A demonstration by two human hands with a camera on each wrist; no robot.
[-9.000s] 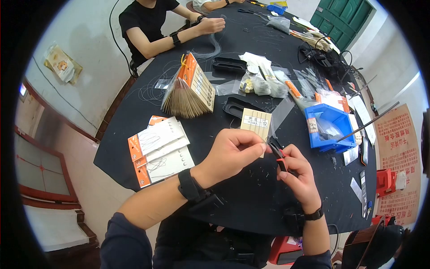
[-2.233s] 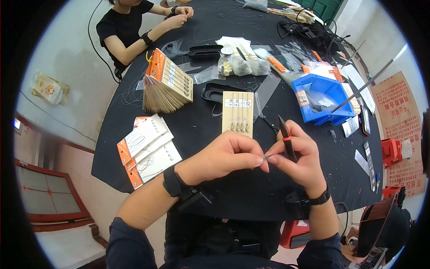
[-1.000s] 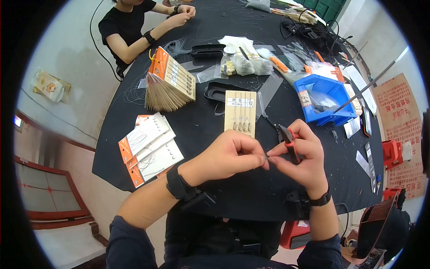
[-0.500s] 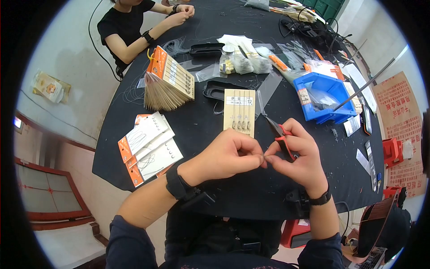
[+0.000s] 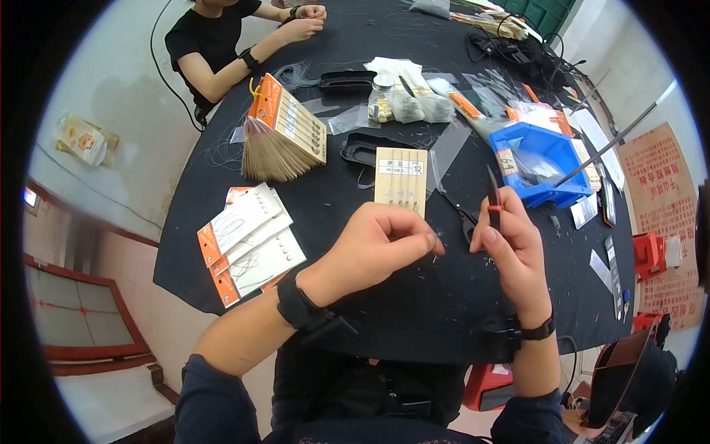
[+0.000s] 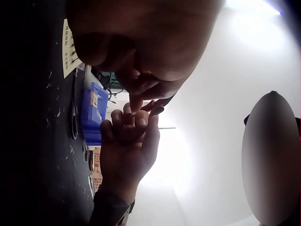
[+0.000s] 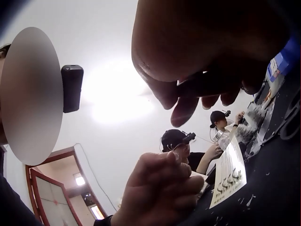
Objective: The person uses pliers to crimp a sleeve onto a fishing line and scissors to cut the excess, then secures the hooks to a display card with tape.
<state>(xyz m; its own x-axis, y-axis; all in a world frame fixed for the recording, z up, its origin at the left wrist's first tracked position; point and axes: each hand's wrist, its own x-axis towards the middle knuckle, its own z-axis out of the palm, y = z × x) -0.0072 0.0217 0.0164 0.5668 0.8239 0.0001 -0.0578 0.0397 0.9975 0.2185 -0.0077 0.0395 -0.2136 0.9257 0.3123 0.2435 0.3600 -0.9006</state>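
Observation:
In the head view my left hand (image 5: 381, 240) pinches between thumb and forefinger something thin and tiny; I cannot tell what it is. My right hand (image 5: 518, 259), a little apart on the right, holds small red-handled cutting pliers (image 5: 494, 194), dark jaws pointing up and away. Most of the handles are hidden in the palm. Just beyond the left hand lies a pale card (image 5: 400, 174) with lines and several fish hooks along its near end; the right wrist view shows these hooks (image 7: 229, 181) up close. Black-handled scissors (image 5: 467, 220) lie between the hands.
Orange-topped white cards (image 5: 251, 244) lie at left, behind them a fanned bundle of hook cards (image 5: 285, 140). A blue bin (image 5: 543, 189) with a metal rod stands at right. A jar (image 5: 381, 100), black trays (image 5: 362, 152) and clippings share the black table. Another person (image 5: 214, 55) sits across.
The pliers were at my left fingertips earlier, and later both hands' fingertips met. Now my right hand has drawn back to the right, with the pliers swung more upright. The left hand stays nearly in place.

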